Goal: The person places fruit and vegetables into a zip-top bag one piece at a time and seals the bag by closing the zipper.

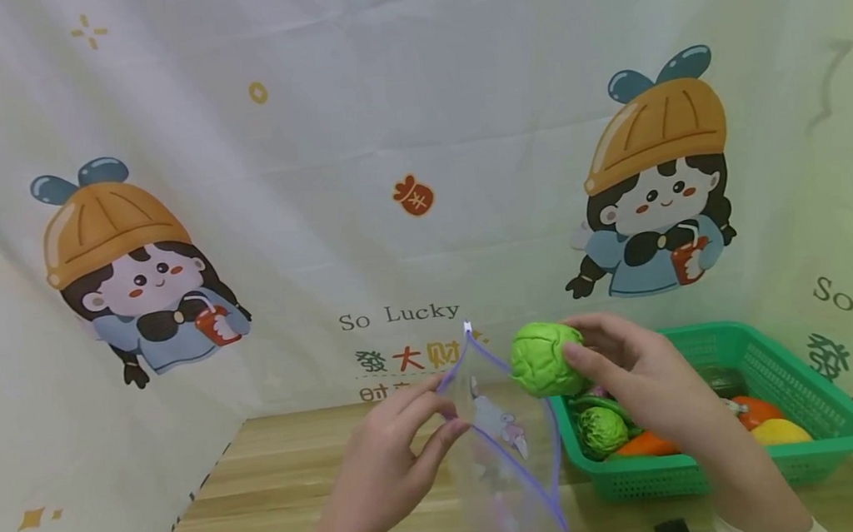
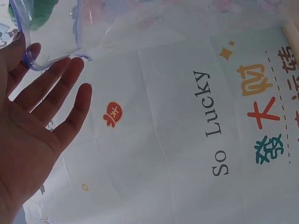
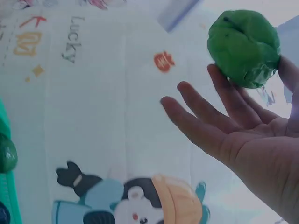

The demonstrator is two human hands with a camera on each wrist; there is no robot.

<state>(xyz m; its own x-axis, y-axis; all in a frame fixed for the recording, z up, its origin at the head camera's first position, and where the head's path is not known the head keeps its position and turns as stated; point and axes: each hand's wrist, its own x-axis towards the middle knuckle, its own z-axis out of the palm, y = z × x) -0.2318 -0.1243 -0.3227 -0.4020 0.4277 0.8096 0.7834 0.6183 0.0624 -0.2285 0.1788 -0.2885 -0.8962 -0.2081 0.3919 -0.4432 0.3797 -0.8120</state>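
The green cabbage (image 1: 545, 360) is pinched between thumb and fingers in the right hand's (image 1: 634, 371) grip, up beside the mouth of the clear bag (image 1: 497, 457). The bag, gaping, lies toward seven o'clock; at eight, the left hand's (image 1: 401, 445) grip pinches its purple edge. At four o'clock, a green basket (image 1: 661, 481) of vegetables (image 1: 647, 446) sits on the table (image 1: 278, 478).

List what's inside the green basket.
The green basket shows a leafy green ball, an orange carrot, a dark green piece, a red-orange piece and a yellow piece. The right hand and forearm cover part; what's behind them can't be seen.
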